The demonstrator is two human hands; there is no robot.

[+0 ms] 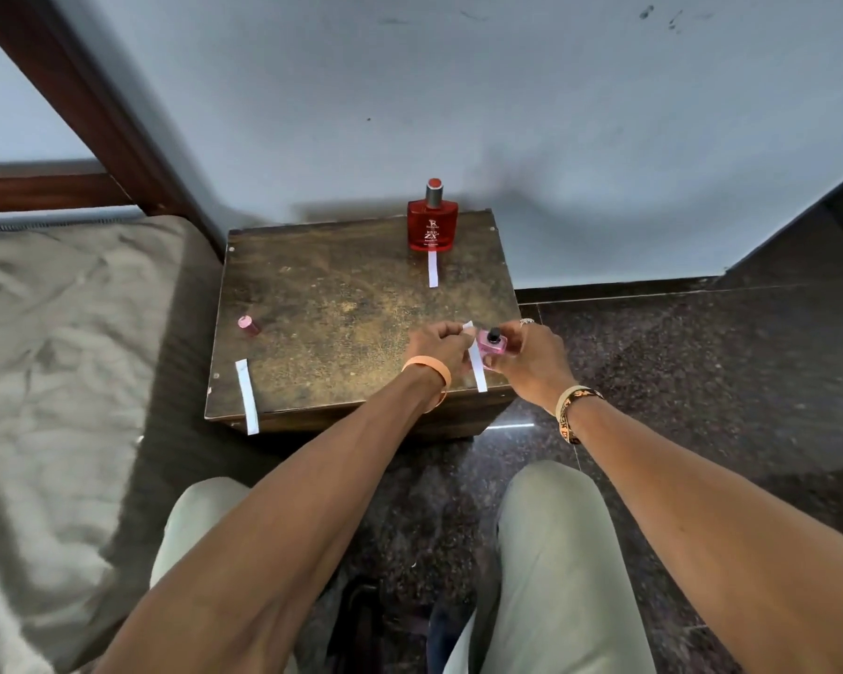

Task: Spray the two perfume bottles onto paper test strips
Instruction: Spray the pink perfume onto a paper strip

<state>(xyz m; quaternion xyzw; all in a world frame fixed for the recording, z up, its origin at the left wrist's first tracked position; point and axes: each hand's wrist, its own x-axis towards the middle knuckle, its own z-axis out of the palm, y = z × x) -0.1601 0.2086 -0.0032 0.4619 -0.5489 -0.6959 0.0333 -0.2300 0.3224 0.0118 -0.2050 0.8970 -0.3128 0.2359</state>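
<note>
My right hand point(531, 355) grips a small pink perfume bottle point(491, 343) with a black sprayer, above the front right of the wooden table point(341, 304). My left hand point(434, 343) pinches a white paper strip point(475, 364) right beside the bottle. The bottle's pink cap point(248, 325) lies at the table's left side. A red perfume bottle point(432, 221) with its cap on stands upright at the back, with a second strip point(432, 269) lying in front of it. A third strip point(247, 396) lies at the front left corner, overhanging the edge.
The small table stands against a pale wall. A bed with a beige cover point(59, 342) and a dark wooden frame point(98, 99) lies close on the left. Dark polished floor point(692, 352) spreads to the right. My knees point(551, 518) are just in front of the table.
</note>
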